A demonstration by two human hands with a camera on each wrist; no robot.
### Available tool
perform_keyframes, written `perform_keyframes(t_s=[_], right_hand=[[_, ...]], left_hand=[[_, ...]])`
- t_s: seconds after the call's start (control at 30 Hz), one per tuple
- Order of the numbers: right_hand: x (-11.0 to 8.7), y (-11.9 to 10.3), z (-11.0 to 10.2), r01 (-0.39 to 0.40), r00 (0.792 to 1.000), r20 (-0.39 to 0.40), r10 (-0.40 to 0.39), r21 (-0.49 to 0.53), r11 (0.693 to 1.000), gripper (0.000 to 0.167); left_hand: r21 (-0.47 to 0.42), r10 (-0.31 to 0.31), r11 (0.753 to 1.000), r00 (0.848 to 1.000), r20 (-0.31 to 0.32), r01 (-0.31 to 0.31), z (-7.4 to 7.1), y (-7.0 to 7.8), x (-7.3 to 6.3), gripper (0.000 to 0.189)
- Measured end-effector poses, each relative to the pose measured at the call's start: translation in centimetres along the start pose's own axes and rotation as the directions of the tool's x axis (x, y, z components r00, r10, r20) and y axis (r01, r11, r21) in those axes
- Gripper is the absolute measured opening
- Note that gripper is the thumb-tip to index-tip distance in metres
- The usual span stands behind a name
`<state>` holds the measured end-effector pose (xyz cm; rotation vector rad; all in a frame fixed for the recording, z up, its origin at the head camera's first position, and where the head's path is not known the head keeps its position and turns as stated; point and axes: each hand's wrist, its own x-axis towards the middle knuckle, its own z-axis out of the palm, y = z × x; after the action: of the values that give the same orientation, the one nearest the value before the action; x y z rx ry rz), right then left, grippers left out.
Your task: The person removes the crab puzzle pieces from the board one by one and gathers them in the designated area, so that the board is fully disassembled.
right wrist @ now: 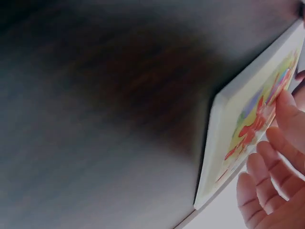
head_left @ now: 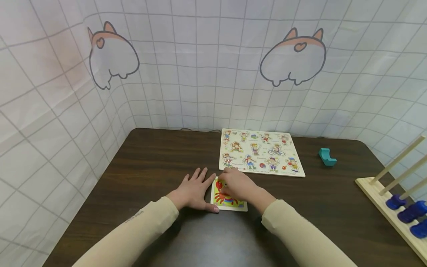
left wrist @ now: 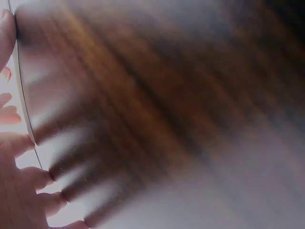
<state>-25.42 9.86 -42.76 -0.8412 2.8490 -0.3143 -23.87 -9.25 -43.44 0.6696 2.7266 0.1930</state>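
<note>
A small square board (head_left: 227,202) with a colourful crab picture lies flat on the table. My left hand (head_left: 195,193) rests with fingers spread beside it, thumb at its lower left corner and index finger at its upper left edge. Over the upper right part is my right hand (head_left: 237,184), thumb and fingers bent down to the picture and hiding some of it. In the right wrist view, the thumb (right wrist: 287,114) touches the crab picture (right wrist: 259,119), with the other fingers loosely bent alongside. The left wrist view shows the left fingertips (left wrist: 57,202) on the table.
Behind the hands lies a larger picture board (head_left: 261,152) with children doing sports. A teal curved block (head_left: 327,157) stands at the back right. On the right is a wooden base (head_left: 377,194) with upright pegs and blue rings (head_left: 411,212). A white grid curtain (head_left: 207,74) hangs behind the table.
</note>
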Motion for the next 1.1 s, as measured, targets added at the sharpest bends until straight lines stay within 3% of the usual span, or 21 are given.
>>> perform_keyframes(t_s=[0.33, 0.73, 0.87, 1.1], right_hand=[[0.4, 0.1, 0.1, -0.091, 0.996, -0.008, 0.094, 0.181, 0.979, 0.036], [0.6, 0.2, 0.5, -0.106, 0.994, -0.015, 0.112, 0.212, 0.972, 0.037], [0.6, 0.2, 0.6, -0.11, 0.993, -0.018, 0.116, 0.208, 0.972, 0.037], [0.5, 0.2, 0.5, -0.117, 0.992, -0.018, 0.123, 0.204, 0.972, 0.035]], left_hand=[[-0.002, -0.004, 1.0, 1.0, 0.004, 0.004, 0.0, 0.0, 0.1, 0.112], [-0.007, -0.031, 0.999, 1.0, 0.002, 0.031, 0.0, 0.8, -0.6, 0.106], [0.026, 0.01, 1.0, 1.0, 0.002, -0.01, 0.2, 1.6, -1.9, 0.097], [0.088, 0.096, 0.991, 0.993, 0.062, -0.101, 0.2, 2.3, -3.7, 0.095]])
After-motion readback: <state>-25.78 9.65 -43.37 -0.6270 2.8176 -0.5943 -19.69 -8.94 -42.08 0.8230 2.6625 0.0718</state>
